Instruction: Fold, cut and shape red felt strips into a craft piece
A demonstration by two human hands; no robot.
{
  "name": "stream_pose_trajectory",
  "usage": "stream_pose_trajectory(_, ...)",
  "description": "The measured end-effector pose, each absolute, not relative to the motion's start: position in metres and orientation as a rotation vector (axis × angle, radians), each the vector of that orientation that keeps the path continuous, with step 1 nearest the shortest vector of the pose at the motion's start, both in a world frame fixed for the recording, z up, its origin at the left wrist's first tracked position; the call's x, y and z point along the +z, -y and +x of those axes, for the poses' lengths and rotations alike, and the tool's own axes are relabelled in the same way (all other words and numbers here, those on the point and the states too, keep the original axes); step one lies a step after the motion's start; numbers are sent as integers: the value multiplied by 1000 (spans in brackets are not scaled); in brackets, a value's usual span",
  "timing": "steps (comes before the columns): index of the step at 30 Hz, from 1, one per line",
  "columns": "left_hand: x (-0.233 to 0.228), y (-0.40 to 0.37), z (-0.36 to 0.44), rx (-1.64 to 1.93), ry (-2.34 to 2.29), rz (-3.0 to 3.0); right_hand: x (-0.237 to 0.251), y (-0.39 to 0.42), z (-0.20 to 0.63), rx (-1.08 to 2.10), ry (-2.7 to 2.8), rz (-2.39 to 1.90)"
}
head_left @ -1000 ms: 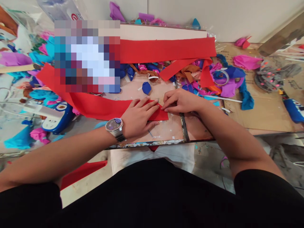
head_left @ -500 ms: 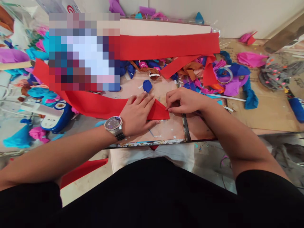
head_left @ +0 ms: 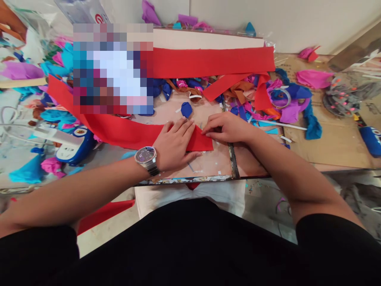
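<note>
Long, flat red strip of fabric-like material (head_left: pixel 127 134), lying beneath the left fingers and at the right fingertips. Its long axis runs leftward from both hands, curving away from the body at the far left; its slanted short end meets the right fingertips, with one corner nearer the body. The left hand (head_left: pixel 174 145), the nearer since it rests on the strip, lies palm down, fingers extended and close together, thumb spread toward the body. The right hand (head_left: pixel 226 126) is curled, thumb and forefinger narrowly spaced at the slanted edge; whether they grip it cannot be told. A small dark-blue crumpled piece (head_left: pixel 186 110) lies just beyond the left fingertips; a broad, straight red band (head_left: pixel 214 62) lies farther beyond.
</note>
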State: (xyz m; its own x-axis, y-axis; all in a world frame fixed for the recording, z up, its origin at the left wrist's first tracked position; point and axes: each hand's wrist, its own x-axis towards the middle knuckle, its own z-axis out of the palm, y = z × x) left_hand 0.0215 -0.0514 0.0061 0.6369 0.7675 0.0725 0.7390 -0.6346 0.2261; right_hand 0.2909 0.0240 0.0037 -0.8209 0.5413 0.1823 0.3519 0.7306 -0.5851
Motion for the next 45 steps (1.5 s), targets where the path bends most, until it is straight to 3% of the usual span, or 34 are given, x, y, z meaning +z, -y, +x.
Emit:
stream_pose_trajectory(17, 8, 36, 21, 403, -1221, 2622, 1, -21, 289, 658, 2579, -608)
stream_pose_trajectory(45, 4, 31, 19, 510, -1083, 2557, -1, -24, 288, 750, 2554, -653)
